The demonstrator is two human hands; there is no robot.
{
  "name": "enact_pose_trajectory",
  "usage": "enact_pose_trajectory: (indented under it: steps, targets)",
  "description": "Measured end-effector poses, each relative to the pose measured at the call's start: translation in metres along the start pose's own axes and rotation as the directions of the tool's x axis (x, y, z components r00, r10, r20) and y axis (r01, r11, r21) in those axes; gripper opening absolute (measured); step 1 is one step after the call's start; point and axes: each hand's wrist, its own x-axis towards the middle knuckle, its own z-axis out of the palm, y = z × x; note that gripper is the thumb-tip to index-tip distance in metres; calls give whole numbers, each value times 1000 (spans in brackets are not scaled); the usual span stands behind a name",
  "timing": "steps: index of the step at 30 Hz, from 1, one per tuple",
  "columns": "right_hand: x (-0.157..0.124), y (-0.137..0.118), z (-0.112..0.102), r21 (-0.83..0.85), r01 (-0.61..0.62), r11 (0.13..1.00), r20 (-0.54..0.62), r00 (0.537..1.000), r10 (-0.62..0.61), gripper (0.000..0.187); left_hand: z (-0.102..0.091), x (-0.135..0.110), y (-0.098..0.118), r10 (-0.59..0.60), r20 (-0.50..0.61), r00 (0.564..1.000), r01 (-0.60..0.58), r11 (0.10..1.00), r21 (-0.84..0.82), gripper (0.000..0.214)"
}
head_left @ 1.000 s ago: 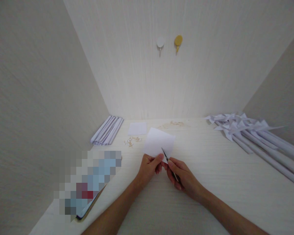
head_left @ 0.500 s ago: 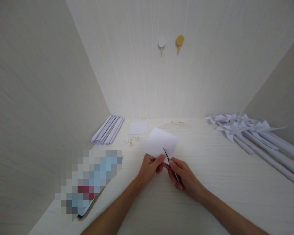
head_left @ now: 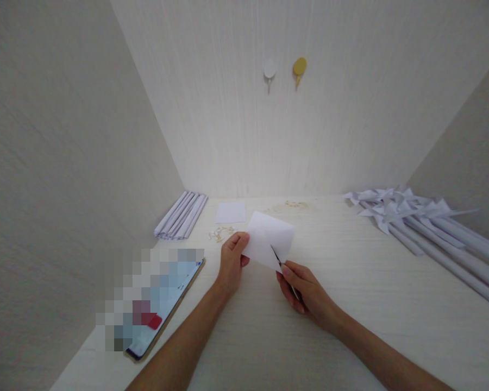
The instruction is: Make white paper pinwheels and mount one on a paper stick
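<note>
A square sheet of white paper (head_left: pixel 264 233) is held up above the table. My left hand (head_left: pixel 233 260) pinches its left edge, thumb on top and fingers beneath. In my right hand (head_left: pixel 303 290) is a pair of dark scissors (head_left: pixel 277 257), closed in my grip with the tip over the paper's lower right part. The fingers hide most of the scissor handles. Behind the paper, a second white square sheet (head_left: pixel 230 212) lies flat, and small pale pins or sticks (head_left: pixel 221 234) are scattered in front of it.
Rolled white paper tubes (head_left: pixel 181 215) lie at the back left. Paper pinwheels on sticks (head_left: pixel 424 217) are heaped on the right. A phone (head_left: pixel 167 315), partly blurred out, rests at the left. More small pieces (head_left: pixel 295 205) lie near the wall, which bears two hooks (head_left: pixel 299 66).
My left hand has slid left and up, from the paper's lower corner to its left edge. The right hand and scissors have stayed nearly in place.
</note>
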Motion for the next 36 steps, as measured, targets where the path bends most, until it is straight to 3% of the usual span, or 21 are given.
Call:
enact_pose_trajectory:
  steps: [2,4,7,12,18,26,36]
  targets:
    - [0,-1,0,-12,-25,1000,5,1000,25,35,-7,6,6,16,-3,1000,-15,997,78,30]
    - [0,-1,0,-21,-27,999,8,1000,27,35,-14,10,11,64,60,996,-73,985,157,31]
    - [0,-1,0,-26,-10,1000,17,1000,11,34,-19,14,16,116,74,991,-127,976,176,32]
    - [0,-1,-1,19,3,1000,30,1000,-3,33,-16,13,16,63,-36,997,-61,997,40,29]
    - [-1,0,-1,36,28,999,37,999,-30,33,-2,2,1,-12,54,998,11,1000,15,23]
    - [0,2,-2,70,39,997,51,998,-42,32,11,-9,-5,-52,21,998,53,998,-43,23]
    - [-1,1,-1,70,20,997,42,999,-23,33,13,-12,-3,-77,47,996,79,996,-41,26]
